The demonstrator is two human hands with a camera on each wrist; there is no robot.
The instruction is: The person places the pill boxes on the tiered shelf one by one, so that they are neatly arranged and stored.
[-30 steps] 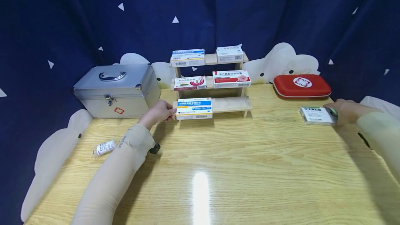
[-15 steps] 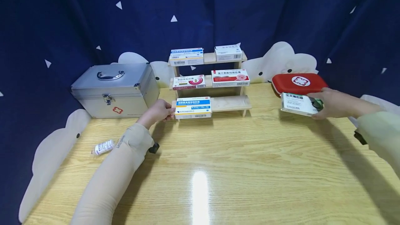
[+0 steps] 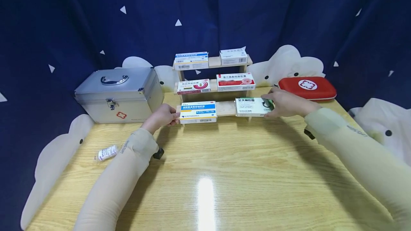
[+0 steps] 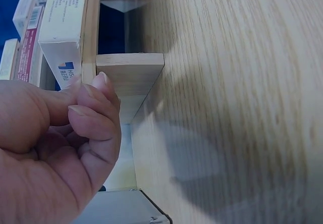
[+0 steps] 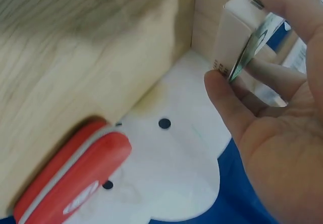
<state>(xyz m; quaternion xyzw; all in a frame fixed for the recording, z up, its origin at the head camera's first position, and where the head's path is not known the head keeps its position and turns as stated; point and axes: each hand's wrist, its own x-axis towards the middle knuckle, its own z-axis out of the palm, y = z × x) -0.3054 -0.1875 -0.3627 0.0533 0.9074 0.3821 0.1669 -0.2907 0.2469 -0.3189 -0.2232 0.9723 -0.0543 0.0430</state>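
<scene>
My right hand (image 3: 282, 103) grips a white and green medicine box (image 3: 250, 107) by its right end, over the right part of the bottom step of the wooden display shelf (image 3: 226, 108). In the right wrist view, thumb and fingers hold opposite edges of that box (image 5: 234, 35). At the left end of the same step, my left hand (image 3: 162, 116) pinches the board's end, thumb above and curled fingers below, as the left wrist view shows at the wooden board (image 4: 91, 37). A blue and white medicine box (image 3: 198, 112) lies beside those fingertips on the bottom step.
Two boxes, one with pink rings (image 3: 193, 86) and one with a red band (image 3: 236, 81), lie on the middle step. Two more boxes (image 3: 191, 60) lie on top. A silver case (image 3: 118, 93) stands left, a red case (image 3: 308, 87) right, a wrapped white roll (image 3: 107, 152) front left.
My right hand has carried the white and green box leftward from beside the red case to the bottom step. The left hand has stayed at the shelf's left end.
</scene>
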